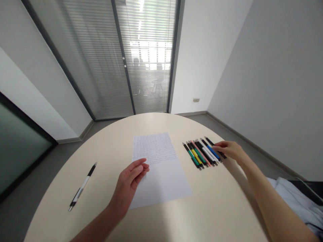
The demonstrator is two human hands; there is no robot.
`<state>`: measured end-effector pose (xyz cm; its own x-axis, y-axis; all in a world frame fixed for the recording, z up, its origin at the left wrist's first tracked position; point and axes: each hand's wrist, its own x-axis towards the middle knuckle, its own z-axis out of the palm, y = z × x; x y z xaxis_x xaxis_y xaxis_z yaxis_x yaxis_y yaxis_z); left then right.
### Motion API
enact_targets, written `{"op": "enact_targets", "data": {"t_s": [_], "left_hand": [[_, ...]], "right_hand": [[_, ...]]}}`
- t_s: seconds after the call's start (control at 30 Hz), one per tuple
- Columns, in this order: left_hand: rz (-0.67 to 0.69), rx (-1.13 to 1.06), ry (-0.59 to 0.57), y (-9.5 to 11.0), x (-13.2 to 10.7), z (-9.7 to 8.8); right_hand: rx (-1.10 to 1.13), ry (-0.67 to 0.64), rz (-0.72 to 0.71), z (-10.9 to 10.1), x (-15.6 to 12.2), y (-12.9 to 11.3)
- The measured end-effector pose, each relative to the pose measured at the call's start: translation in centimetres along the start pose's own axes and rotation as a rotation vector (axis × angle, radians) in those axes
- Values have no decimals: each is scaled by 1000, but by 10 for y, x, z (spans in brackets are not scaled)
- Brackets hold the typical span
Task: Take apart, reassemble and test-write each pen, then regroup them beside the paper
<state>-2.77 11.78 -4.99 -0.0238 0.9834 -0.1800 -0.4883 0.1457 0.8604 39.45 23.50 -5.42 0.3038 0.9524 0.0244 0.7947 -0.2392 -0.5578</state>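
My left hand (pixel 130 178) lies palm-down with slightly curled fingers at the left edge of a white sheet of paper (pixel 161 185), whose upper half is covered in small handwriting. My right hand (pixel 230 151) reaches from the right to the end of a tight row of several coloured pens (pixel 202 154), and its fingertips lie over the nearest dark pens. I cannot tell whether those fingers grip a pen. Farther left, a single black-and-white pen (pixel 82 186) lies diagonally on the table, apart from both hands.
All of this lies on a rounded cream table (pixel 106 148), with its curved edge beyond the paper and pens. Behind it stands a glass door with blinds (pixel 123 57). A pale cloth (pixel 297 201) lies at the lower right, beside my right arm.
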Motion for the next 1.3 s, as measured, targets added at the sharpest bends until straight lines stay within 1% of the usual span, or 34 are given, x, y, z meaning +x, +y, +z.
{"op": "enact_targets", "data": {"t_s": [0.27,0.53,0.67,0.77,0.83,0.87,0.9,0.93,1.0,1.03,1.07,1.1,1.13,1.17,1.2,1.23,1.3], "left_hand": [[-30,-6,-13,0,2,0],[-50,-20,-14,-1,4,-2],[-39,-6,-28,-2,3,-2],[-11,68,-31,4,6,-3],[28,222,-20,16,11,-6],[58,351,-2,25,14,-10],[84,531,22,35,18,-14],[127,757,60,46,21,-21],[282,1306,187,68,26,-37],[345,1568,229,77,27,-46],[363,1789,272,85,27,-54],[315,1964,303,91,27,-63],[220,2071,329,94,27,-69],[136,2130,333,96,26,-75],[58,2164,326,96,25,-78],[-1,2177,313,95,25,-80],[-47,2188,289,92,24,-80]], "right_hand": [[12,-58,-16,2,3,6],[-19,-104,1,2,2,5],[-60,-88,7,1,0,-1],[-104,-21,11,0,-3,-8],[-123,53,3,-1,-6,-13],[-124,89,-6,-1,-7,-16],[-118,120,-19,-2,-9,-20],[-107,143,-35,-3,-12,-24],[-78,176,-71,-3,-19,-34],[-64,186,-93,-2,-23,-41],[-48,195,-121,0,-29,-49],[-31,200,-155,3,-37,-58],[-10,199,-198,7,-45,-67],[39,209,-267,11,-54,-77],[80,178,-325,16,-64,-87],[101,118,-366,20,-73,-96],[110,67,-426,26,-87,-109]]}}
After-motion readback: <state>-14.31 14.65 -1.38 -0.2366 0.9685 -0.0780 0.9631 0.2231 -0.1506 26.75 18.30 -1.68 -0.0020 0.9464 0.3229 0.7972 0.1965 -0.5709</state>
